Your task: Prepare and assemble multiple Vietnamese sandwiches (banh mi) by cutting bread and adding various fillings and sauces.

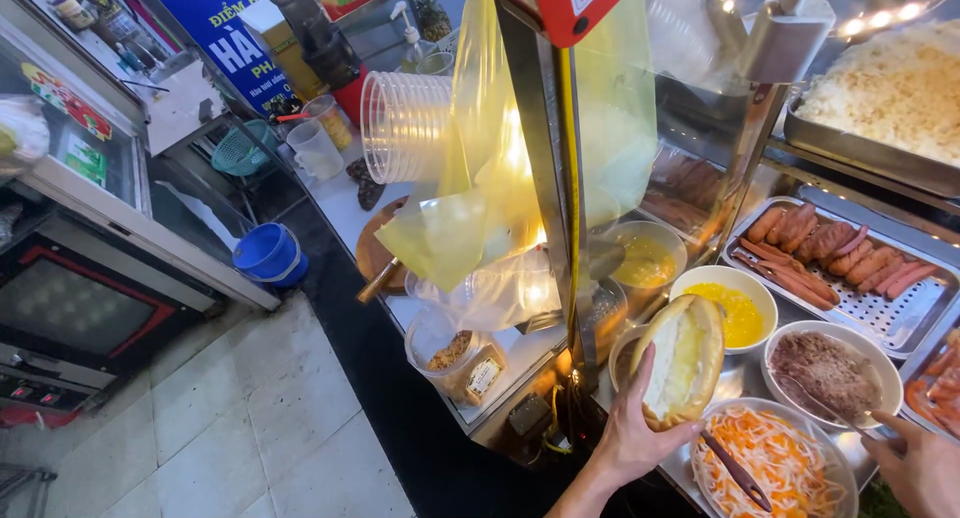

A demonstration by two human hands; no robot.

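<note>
My left hand (632,430) holds a split bread roll (683,358), its cut side open and facing me, above the food cart counter. At the lower right my right hand (925,466) grips the handle of a metal spoon (822,405) that reaches into a white bowl of brown minced filling (830,371). Just below the roll is a bowl of shredded carrot and white radish (775,463) with dark tongs (735,470) lying in it. A bowl of yellow sauce (738,313) stands behind the roll.
A metal tray of sausages (838,258) lies at the right, with a tray of pale shredded food (890,93) above it. A stack of clear plastic cups (405,126), yellow bags (450,228) and a blue bucket (268,253) are at the left.
</note>
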